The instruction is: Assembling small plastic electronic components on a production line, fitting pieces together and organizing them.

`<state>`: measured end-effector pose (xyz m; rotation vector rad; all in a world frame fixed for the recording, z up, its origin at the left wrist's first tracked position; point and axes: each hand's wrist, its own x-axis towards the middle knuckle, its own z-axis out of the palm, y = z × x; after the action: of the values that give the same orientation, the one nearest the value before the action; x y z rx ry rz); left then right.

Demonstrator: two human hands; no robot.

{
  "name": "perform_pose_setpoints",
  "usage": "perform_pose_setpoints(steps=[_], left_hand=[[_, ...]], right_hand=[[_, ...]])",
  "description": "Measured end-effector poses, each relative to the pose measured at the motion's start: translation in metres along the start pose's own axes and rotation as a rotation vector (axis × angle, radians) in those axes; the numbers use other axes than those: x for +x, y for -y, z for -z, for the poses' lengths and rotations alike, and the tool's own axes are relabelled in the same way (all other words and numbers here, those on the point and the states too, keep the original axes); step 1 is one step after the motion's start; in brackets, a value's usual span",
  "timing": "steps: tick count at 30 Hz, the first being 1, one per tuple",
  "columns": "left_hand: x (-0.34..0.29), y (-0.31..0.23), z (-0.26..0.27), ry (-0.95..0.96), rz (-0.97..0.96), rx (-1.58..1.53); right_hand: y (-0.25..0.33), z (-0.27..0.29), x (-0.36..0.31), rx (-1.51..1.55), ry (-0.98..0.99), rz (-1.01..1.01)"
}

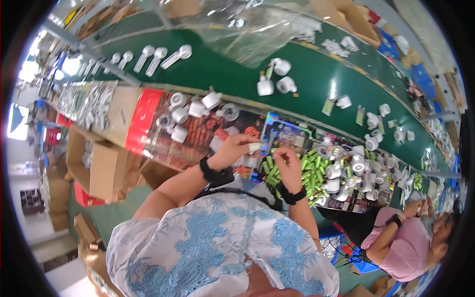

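Note:
My left hand (231, 151) pinches a small white part (254, 148) over the table, beside a shiny iridescent sheet (272, 129). A short gap away, my right hand (290, 171) has its thumb and fingers drawn together at the edge of a heap of green cylindrical battery cells (309, 174). Whatever the right fingers hold, if anything, is too small to make out. White round plastic housings (357, 162) are piled to the right of the cells. More white housings (180, 115) stand in a group on the left part of the table.
Beyond the table runs a green conveyor belt (217, 69) carrying white handheld fan-like pieces (157, 59) and loose housings. Clear plastic film (247, 42) hangs over its far side. Cardboard boxes (106, 168) stand at the left. A co-worker in a pink top (403, 242) works at the right.

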<state>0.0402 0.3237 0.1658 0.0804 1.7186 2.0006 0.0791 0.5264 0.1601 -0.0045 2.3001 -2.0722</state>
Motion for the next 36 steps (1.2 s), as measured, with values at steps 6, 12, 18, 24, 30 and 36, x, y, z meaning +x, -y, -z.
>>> perform_pose_setpoints(steps=[6, 12, 18, 24, 30, 36], left_hand=[[-0.010, -0.007, 0.002, -0.015, 0.158, -0.151], [-0.016, 0.000, 0.000, -0.003, 0.143, -0.188], [-0.016, -0.002, -0.001, 0.026, 0.109, -0.088], [-0.016, 0.000, -0.002, 0.007, 0.089, 0.022], [-0.017, -0.002, -0.006, 0.003, 0.010, 0.067], [-0.015, -0.014, -0.019, -0.026, 0.016, 0.209]], right_hand=[[0.017, -0.023, 0.004, -0.116, 0.074, 0.063], [0.022, -0.032, -0.001, -0.162, 0.076, 0.093], [0.020, -0.027, -0.001, -0.160, 0.086, 0.076], [0.023, -0.019, 0.004, -0.171, 0.192, 0.038], [0.024, -0.019, 0.003, -0.215, 0.169, 0.031], [0.030, -0.016, 0.001, -0.209, 0.076, 0.085]])
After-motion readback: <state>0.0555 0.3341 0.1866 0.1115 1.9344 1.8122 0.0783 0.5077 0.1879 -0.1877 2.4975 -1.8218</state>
